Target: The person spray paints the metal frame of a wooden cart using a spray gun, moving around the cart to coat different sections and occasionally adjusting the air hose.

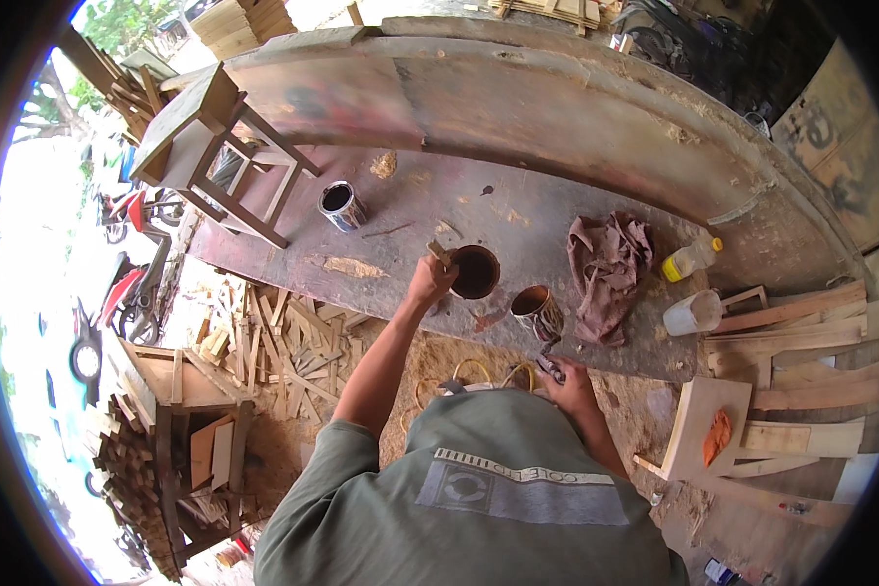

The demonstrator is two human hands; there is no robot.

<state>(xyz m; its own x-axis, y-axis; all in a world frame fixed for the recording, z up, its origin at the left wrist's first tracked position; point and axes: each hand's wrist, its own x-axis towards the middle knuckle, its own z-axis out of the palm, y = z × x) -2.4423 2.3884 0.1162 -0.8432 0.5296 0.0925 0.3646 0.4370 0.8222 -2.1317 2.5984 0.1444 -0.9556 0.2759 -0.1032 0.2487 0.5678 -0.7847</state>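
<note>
My left hand (pixel 430 280) is closed around a short wooden stick (pixel 440 256) at the left rim of a can of dark brown liquid (pixel 475 272). Lower and to the right, my right hand (pixel 573 388) is closed on a dark grey metal-looking tool (pixel 551 368) whose kind is unclear. Just beyond that tool stands a smaller open can (pixel 537 311), its side streaked with dark drips. A third can with dark liquid (pixel 339 203) sits farther left on the worn table (pixel 420 195).
A wooden stool (pixel 254 181) stands at the table's left end. On the right are a crumpled brownish cloth (pixel 610 269), a clear bottle with yellow liquid (pixel 691 259) and a translucent cup (pixel 693 313). Wood scraps (pixel 273 342) and a yellow hose (pixel 472 365) lie below the near edge.
</note>
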